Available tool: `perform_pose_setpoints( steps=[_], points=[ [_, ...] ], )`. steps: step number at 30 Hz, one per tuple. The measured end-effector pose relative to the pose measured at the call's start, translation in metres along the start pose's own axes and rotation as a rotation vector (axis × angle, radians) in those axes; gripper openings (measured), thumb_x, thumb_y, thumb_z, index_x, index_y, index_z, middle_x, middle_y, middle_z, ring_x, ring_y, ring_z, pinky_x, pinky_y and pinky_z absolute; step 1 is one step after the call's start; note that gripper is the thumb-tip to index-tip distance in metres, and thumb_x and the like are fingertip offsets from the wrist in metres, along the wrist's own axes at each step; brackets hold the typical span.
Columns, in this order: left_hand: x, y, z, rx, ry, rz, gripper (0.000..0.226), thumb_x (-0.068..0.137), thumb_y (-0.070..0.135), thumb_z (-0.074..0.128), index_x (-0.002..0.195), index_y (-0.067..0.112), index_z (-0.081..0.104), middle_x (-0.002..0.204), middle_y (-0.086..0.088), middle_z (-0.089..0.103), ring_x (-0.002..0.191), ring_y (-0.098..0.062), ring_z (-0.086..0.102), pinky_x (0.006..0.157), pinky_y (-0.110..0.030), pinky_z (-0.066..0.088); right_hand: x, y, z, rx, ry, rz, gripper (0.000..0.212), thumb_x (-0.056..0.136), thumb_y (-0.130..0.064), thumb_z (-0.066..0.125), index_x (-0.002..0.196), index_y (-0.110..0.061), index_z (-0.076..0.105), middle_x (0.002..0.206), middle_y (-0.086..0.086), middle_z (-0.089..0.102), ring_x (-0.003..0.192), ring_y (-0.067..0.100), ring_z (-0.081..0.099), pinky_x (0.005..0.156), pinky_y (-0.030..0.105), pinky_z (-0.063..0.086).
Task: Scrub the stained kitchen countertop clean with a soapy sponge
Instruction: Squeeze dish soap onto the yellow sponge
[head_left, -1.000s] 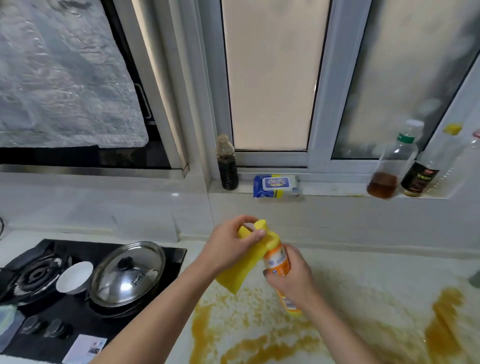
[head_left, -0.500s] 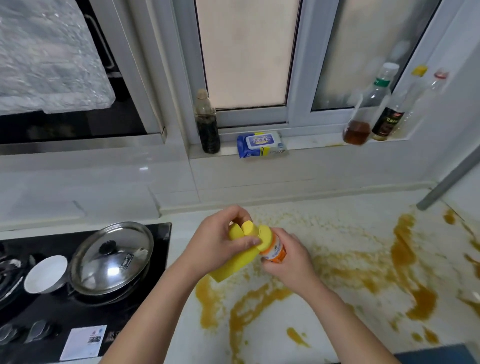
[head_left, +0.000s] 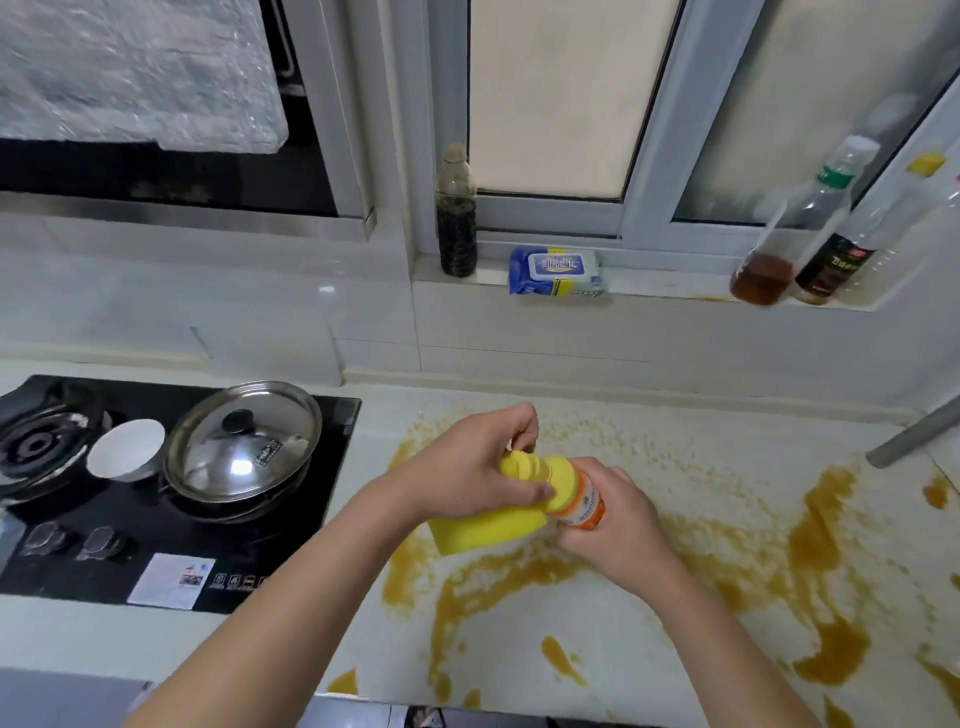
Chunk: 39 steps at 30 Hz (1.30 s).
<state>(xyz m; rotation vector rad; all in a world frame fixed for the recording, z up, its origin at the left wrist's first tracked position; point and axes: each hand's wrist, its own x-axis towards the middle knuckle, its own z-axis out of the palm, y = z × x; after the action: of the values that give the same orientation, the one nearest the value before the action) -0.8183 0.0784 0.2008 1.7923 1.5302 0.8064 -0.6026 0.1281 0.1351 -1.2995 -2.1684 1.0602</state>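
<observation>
Kitchen countertop (head_left: 613, 629) beside the stove (head_left: 156, 525) is streaked with orange-brown stains (head_left: 826, 525) and not yet scrubbed. Since a second ago the detergent bottle (head_left: 576, 499) has tipped from near upright to almost level, its yellow cap (head_left: 524, 465) against the yellow sponge (head_left: 483, 527), so soaping looks imminent. The left hand (head_left: 467, 473) pinches sponge and cap together; the right hand (head_left: 618, 525) wraps the bottle's body. On the sill (head_left: 649, 288), one bottle (head_left: 457, 228) holds dark liquid and another (head_left: 763, 275) a little amber; the white bowl (head_left: 124, 449) looks empty.

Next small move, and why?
Probably squeeze soap onto the yellow rectangular sponge: left hand holds it at the yellow cap of the orange-labelled plastic bottle in the right hand; brown stains cover the white countertop.
</observation>
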Motion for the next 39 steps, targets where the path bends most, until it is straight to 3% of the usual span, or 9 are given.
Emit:
perform_pose_setpoints(
  steps=[10, 13, 16, 19, 21, 25, 31, 36, 39],
  points=[
    [0.006, 0.003, 0.042, -0.05, 0.218, -0.048, 0.051, 0.072, 0.041, 0.086, 0.073, 0.028, 0.037, 0.081, -0.003, 0.064, 0.075, -0.023, 0.055, 0.066, -0.04, 0.046, -0.017, 0.014, -0.018, 0.222, -0.016, 0.091, 0.043, 0.063, -0.015, 0.074, 0.096, -0.038, 0.059, 0.077, -0.008, 0.066, 0.063, 0.009, 0.061, 0.058, 0.025, 0.049],
    [0.007, 0.005, 0.054, -0.343, 0.314, -0.204, 0.05, 0.077, 0.029, 0.09, 0.074, 0.023, 0.041, 0.079, 0.0, 0.069, 0.07, -0.019, 0.06, 0.065, -0.037, 0.049, -0.018, 0.018, -0.027, 0.225, 0.009, 0.097, 0.043, 0.064, -0.013, 0.075, 0.096, -0.037, 0.059, 0.077, -0.007, 0.067, 0.066, 0.011, 0.063, 0.061, 0.027, 0.05],
    [0.006, -0.008, 0.061, -0.716, 0.536, -0.595, 0.045, 0.077, 0.041, 0.087, 0.078, 0.02, 0.047, 0.075, -0.005, 0.055, 0.068, -0.018, 0.052, 0.064, -0.034, 0.045, -0.023, 0.031, -0.036, 0.216, 0.022, 0.125, 0.043, 0.066, -0.007, 0.077, 0.094, -0.035, 0.06, 0.079, -0.004, 0.068, 0.07, 0.015, 0.065, 0.067, 0.034, 0.053],
    [-0.002, -0.019, 0.069, -1.197, 0.476, -0.829, 0.049, 0.078, 0.036, 0.082, 0.107, 0.0, 0.066, 0.106, -0.015, 0.074, 0.093, -0.031, 0.073, 0.069, -0.043, 0.061, -0.034, 0.045, -0.042, 0.174, -0.023, 0.148, 0.042, 0.063, -0.013, 0.074, 0.096, -0.035, 0.06, 0.078, -0.002, 0.067, 0.068, 0.017, 0.063, 0.064, 0.034, 0.051],
    [-0.006, -0.016, 0.075, -1.319, 0.419, -0.854, 0.063, 0.074, 0.023, 0.081, 0.128, -0.004, 0.063, 0.118, -0.022, 0.073, 0.1, -0.035, 0.074, 0.066, -0.043, 0.063, -0.04, 0.049, -0.043, 0.117, -0.06, 0.142, 0.042, 0.062, -0.017, 0.073, 0.097, -0.036, 0.06, 0.078, -0.005, 0.067, 0.066, 0.012, 0.061, 0.062, 0.028, 0.049],
    [-0.014, -0.009, 0.094, -1.507, 0.352, -0.797, 0.058, 0.077, 0.013, 0.073, 0.131, -0.004, 0.061, 0.109, -0.024, 0.074, 0.081, -0.032, 0.076, 0.058, -0.04, 0.062, -0.048, 0.047, -0.035, 0.013, -0.138, 0.104, 0.039, 0.062, -0.019, 0.072, 0.097, -0.033, 0.061, 0.078, -0.009, 0.066, 0.065, 0.007, 0.06, 0.061, 0.027, 0.049],
    [-0.02, -0.016, 0.109, -1.848, 0.29, -0.518, 0.088, 0.07, 0.009, 0.091, 0.148, 0.015, 0.052, 0.144, -0.029, 0.056, 0.119, -0.043, 0.065, 0.091, -0.054, 0.057, -0.046, 0.049, -0.03, -0.094, -0.171, 0.084, 0.035, 0.059, -0.028, 0.066, 0.092, -0.03, 0.054, 0.077, -0.006, 0.059, 0.066, 0.008, 0.055, 0.055, 0.021, 0.041],
    [-0.02, -0.033, 0.098, -1.666, 0.264, -0.535, 0.07, 0.079, -0.012, 0.065, 0.146, 0.002, 0.051, 0.138, -0.034, 0.058, 0.12, -0.046, 0.064, 0.096, -0.06, 0.053, -0.031, 0.054, -0.045, -0.421, -0.161, -0.008, 0.048, 0.062, -0.06, 0.068, 0.103, -0.044, 0.049, 0.089, -0.021, 0.053, 0.09, 0.002, 0.048, 0.066, 0.019, 0.04],
    [-0.017, -0.032, 0.09, -1.59, 0.302, -0.616, 0.057, 0.09, 0.012, 0.061, 0.143, -0.006, 0.051, 0.135, -0.035, 0.06, 0.111, -0.044, 0.067, 0.079, -0.052, 0.063, -0.011, 0.053, -0.062, -0.605, -0.184, -0.1, 0.05, 0.063, -0.057, 0.06, 0.109, -0.038, 0.05, 0.095, -0.018, 0.056, 0.096, 0.009, 0.049, 0.073, 0.027, 0.045]
  ],
)
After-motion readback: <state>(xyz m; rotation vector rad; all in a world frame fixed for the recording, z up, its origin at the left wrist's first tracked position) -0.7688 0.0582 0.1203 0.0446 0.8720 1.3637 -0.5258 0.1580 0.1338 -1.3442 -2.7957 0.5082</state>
